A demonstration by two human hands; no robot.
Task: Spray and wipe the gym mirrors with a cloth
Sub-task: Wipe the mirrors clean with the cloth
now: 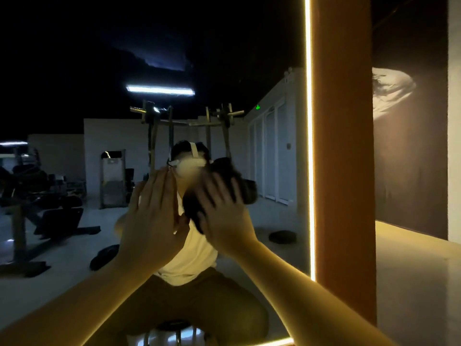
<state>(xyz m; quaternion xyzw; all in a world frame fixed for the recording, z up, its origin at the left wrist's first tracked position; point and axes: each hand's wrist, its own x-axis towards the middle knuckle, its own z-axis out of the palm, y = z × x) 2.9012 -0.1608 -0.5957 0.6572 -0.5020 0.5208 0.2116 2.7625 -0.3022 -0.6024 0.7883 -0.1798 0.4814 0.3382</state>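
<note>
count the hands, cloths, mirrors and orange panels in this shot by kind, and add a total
hands: 2 (left hand, right hand)
dark cloth: 1
mirror: 1
orange panel: 1
total: 5
</note>
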